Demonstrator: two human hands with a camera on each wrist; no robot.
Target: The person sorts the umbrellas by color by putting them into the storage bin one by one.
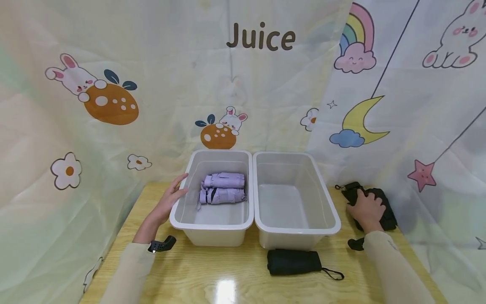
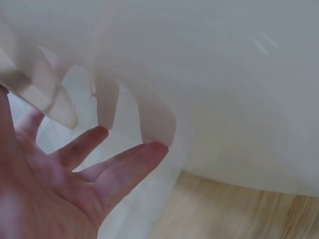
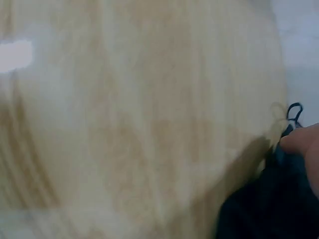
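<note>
Two folded lilac umbrellas [image 1: 225, 180] lie side by side in the left white bin [image 1: 211, 227]. My left hand [image 1: 171, 198] is at that bin's left side, fingers extended; in the left wrist view the fingertips [image 2: 157, 147] touch its outer wall. Far right on the table, my right hand [image 1: 366, 209] grips a black folded umbrella [image 1: 351, 193] from above, in a dark heap whose exact number of pieces I cannot tell. The right wrist view shows a fingertip [image 3: 296, 142] on the dark fabric beside a small wrist loop [image 3: 295, 112].
The right white bin [image 1: 296, 231] stands against the left one, its floor bare. Another black folded umbrella [image 1: 294, 261] with a wrist loop lies in front of it on the wooden table [image 1: 197, 274]. A printed curtain [image 1: 159, 84] hangs behind and at both sides.
</note>
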